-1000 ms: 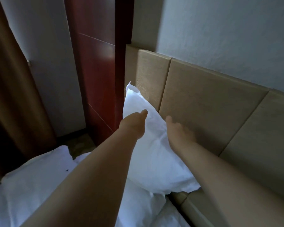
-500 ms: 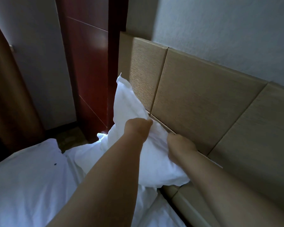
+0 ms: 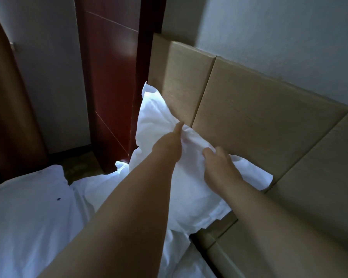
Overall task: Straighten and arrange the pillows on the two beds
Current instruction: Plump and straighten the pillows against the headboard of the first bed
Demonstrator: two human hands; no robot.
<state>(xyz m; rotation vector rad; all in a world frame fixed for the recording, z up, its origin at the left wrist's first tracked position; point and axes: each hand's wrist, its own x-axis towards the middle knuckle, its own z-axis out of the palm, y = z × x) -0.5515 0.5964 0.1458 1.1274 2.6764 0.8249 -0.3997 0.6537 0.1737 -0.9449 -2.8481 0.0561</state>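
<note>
No lettering, label, brand mark, number or sign can be read anywhere in this view. The white fabric pillow (image 3: 163,125), the beige padded headboard panels (image 3: 259,117) and the dark red wooden panel (image 3: 109,87) at the far left all show plain, unmarked surfaces.

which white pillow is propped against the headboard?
The white fabric pillow gripped by both hands, upright against the beige headboard; the other white pillow lies flat at left.

The left hand (image 3: 168,145) hides its fingers behind the pillow (image 3: 155,121).
</note>
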